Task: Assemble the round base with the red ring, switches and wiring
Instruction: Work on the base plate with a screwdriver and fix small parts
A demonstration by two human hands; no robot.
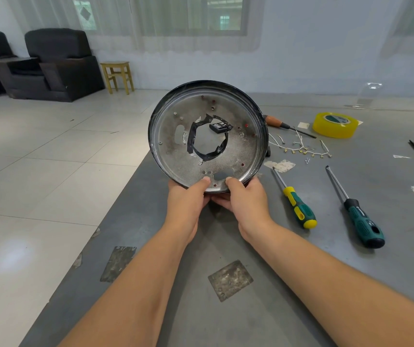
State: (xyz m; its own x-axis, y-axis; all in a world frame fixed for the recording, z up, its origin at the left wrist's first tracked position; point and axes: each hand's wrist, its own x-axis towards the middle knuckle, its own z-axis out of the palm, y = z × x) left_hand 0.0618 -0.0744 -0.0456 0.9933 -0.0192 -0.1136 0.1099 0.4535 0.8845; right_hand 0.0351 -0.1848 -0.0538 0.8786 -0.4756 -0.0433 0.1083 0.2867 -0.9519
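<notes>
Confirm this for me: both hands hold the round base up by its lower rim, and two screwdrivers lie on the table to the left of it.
One detail is wrong. In the head view, both hands, left and right, do hold the round base up by its lower rim, but the two screwdrivers lie on the table to its right, not its left.

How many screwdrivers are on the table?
3. The yellow-and-green screwdriver and the dark green screwdriver lie side by side right of the hands. The wooden-handled screwdriver lies farther back, beside the yellow tape roll. The round base may hide more.
</notes>
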